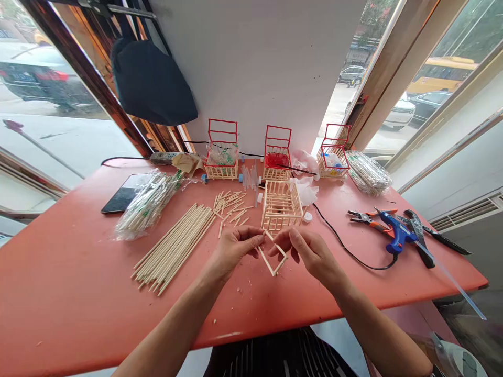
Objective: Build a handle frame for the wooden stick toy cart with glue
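One stick frame (266,262), seemingly mid-assembly, is pinched by the left hand (234,247), right hand (315,255) parted alongside, and needs gentle steadying.

Tabletop (90,298): smooth, semi-glossy red, w/ soft window reflections. Long sticks (175,246) & short cut pcs (233,207): pale matt wood, same as the small frame (275,269) at the fingers of the left hand (239,246) & right hand (312,251). Open basket (281,204): also bare wood, slatted. Stick bundle (149,207): in clear, crinkled, shiny plastic wrap; likewise the pack (368,173) on the R side. Glue gun (400,233): smooth blue plastic; glue stick (451,277) translucent, glossy. Pliers (367,220): metal jaws, orange/dk grips. Tablet-like slab (123,196): dk, smooth, glossy. Hanging bag (151,84): dk matt cloth. Wall (255,68): pale, smooth, mostly matt.
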`<control>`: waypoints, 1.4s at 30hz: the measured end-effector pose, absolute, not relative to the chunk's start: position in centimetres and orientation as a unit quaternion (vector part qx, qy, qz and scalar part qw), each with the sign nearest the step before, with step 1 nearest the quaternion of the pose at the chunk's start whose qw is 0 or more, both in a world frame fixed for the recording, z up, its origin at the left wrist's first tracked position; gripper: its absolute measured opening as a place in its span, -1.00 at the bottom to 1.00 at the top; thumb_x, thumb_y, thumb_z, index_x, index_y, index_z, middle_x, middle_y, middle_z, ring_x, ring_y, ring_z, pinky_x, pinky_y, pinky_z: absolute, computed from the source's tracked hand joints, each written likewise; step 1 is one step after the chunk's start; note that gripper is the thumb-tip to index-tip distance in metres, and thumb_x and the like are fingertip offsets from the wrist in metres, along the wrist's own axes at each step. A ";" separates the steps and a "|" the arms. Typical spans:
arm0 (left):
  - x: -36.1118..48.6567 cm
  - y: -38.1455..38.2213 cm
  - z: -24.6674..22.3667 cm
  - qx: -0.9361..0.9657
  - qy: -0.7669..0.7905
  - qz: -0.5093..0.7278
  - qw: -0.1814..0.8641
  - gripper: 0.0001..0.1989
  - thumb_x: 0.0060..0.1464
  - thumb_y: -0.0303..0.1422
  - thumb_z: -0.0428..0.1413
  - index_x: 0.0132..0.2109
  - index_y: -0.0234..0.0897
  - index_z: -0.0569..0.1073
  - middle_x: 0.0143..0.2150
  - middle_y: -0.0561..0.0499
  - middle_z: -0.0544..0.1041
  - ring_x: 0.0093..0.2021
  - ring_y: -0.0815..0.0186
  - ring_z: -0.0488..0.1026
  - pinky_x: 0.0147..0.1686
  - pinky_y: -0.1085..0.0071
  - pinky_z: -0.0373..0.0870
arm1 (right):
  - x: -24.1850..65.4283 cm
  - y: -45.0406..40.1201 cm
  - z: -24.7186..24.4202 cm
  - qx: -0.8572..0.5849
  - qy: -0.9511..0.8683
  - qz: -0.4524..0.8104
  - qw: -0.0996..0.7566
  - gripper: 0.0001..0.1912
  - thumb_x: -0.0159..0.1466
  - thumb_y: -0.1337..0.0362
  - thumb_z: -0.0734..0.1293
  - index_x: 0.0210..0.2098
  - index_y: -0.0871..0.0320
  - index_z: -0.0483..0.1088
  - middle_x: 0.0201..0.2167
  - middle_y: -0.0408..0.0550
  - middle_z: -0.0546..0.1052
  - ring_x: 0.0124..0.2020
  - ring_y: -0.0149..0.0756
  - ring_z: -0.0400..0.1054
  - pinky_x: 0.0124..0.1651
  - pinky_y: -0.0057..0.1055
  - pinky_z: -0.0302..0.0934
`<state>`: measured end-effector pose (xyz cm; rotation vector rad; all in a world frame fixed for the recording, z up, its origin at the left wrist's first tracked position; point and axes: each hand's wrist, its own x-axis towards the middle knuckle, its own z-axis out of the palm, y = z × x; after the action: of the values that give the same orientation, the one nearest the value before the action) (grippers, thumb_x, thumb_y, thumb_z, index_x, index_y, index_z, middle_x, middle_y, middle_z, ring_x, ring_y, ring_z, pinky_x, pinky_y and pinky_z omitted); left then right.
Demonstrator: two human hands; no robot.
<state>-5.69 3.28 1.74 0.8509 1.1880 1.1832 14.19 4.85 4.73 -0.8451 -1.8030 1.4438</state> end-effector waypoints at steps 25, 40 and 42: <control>-5.7 3.3 0.3 0.424 0.562 0.519 0.485 -0.75 -0.07 -0.25 0.33 -0.25 -0.32 0.64 -0.48 0.05 0.60 -0.56 0.38 0.48 -0.49 0.44 0.46 | 16.1 2.2 2.5 -0.444 -0.651 0.512 0.342 -0.75 0.41 0.11 0.29 -0.02 0.13 0.37 -0.22 0.05 0.69 -0.28 -0.22 0.60 -0.24 -0.34 0.34; -4.7 1.5 2.0 0.444 0.490 0.448 0.602 -0.50 -0.14 -0.29 0.38 -0.01 -0.34 0.53 -0.20 -0.15 0.68 -0.17 0.11 0.63 -0.22 0.23 0.62 | 18.4 3.5 1.9 -0.468 -0.650 0.468 0.374 -0.76 0.44 0.12 0.22 -0.07 0.14 0.38 -0.25 0.06 0.66 -0.30 -0.25 0.55 -0.34 -0.38 0.32; -5.1 1.1 2.1 0.486 0.502 0.425 0.575 -0.49 -0.09 -0.26 0.35 0.05 -0.32 0.54 -0.12 -0.19 0.67 -0.11 0.08 0.62 -0.16 0.21 0.60 | 18.5 3.8 1.8 -0.461 -0.663 0.473 0.354 -0.79 0.44 0.16 0.21 -0.08 0.14 0.37 -0.27 0.03 0.65 -0.31 -0.27 0.55 -0.35 -0.39 0.31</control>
<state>-5.11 1.11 2.10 1.1394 1.1752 0.9956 18.49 3.82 1.78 -1.1922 -1.7134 1.2219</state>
